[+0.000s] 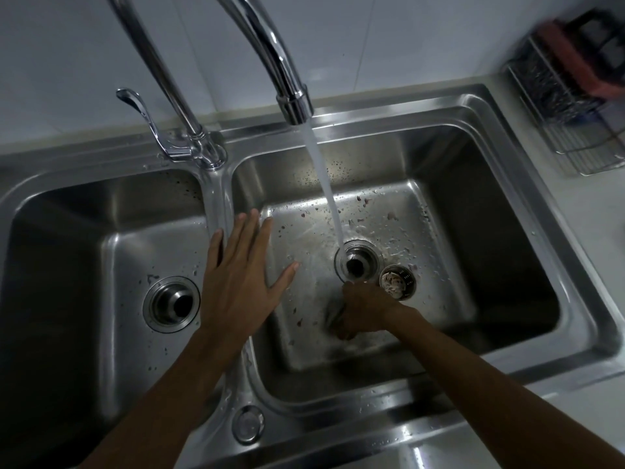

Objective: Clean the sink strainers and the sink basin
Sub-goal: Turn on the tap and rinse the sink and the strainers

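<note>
A strainer basket [397,281], clogged with pale scraps, lies on the floor of the right basin [473,231], just beside its open drain [355,264], where water [324,184] from the tap [291,96] pours in. The right hand [363,308] bears down on the wet floor near the drain, fingers curled under; whether they grip a cloth or scrubber cannot be told. The left hand [236,275] hovers flat, fingers spread, above the divider [216,198]. The basin scrub appears under way. Dark specks dot the steel, and the basket likely needs emptying and rinsing next. The left basin's strainer [172,304] sits in place.

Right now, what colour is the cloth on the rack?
The cloth is pinkish red; head view.
</note>
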`<action>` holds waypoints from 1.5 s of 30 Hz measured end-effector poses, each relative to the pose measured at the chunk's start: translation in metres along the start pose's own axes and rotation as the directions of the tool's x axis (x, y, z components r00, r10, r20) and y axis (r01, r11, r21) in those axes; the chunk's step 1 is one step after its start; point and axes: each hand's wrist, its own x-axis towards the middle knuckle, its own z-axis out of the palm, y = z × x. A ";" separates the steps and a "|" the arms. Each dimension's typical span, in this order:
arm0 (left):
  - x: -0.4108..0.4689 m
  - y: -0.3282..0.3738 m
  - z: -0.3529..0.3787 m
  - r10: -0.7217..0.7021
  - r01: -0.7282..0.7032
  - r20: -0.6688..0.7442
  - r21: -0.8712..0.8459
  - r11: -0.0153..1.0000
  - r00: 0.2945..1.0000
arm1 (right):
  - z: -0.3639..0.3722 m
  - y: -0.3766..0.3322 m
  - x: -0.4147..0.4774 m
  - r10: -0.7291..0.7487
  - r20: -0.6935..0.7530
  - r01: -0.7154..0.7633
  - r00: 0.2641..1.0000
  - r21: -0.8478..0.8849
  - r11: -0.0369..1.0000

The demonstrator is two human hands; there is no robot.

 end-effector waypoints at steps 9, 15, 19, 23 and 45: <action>0.000 0.000 0.000 -0.002 0.002 -0.012 -0.002 1.000 1.000 | 0.036 -0.008 0.004 -0.332 -0.034 0.315 0.943 -0.238 0.919; 0.001 0.000 -0.002 -0.001 0.001 0.006 0.003 1.000 1.000 | 0.037 -0.021 0.005 -0.397 -0.009 0.357 0.918 -0.415 0.837; 0.000 0.001 -0.003 0.007 -0.006 -0.018 0.006 1.000 1.000 | 0.017 -0.001 -0.005 -0.419 -0.005 0.381 0.908 -0.402 0.832; -0.001 0.001 -0.003 0.004 -0.004 -0.038 -0.001 1.000 0.999 | -0.001 0.055 -0.020 -0.324 -0.229 0.215 0.918 -0.398 0.892; -0.001 0.000 0.000 -0.003 0.002 -0.063 -0.025 1.000 0.998 | -0.002 0.031 0.043 0.119 -0.477 -0.015 0.871 0.216 0.976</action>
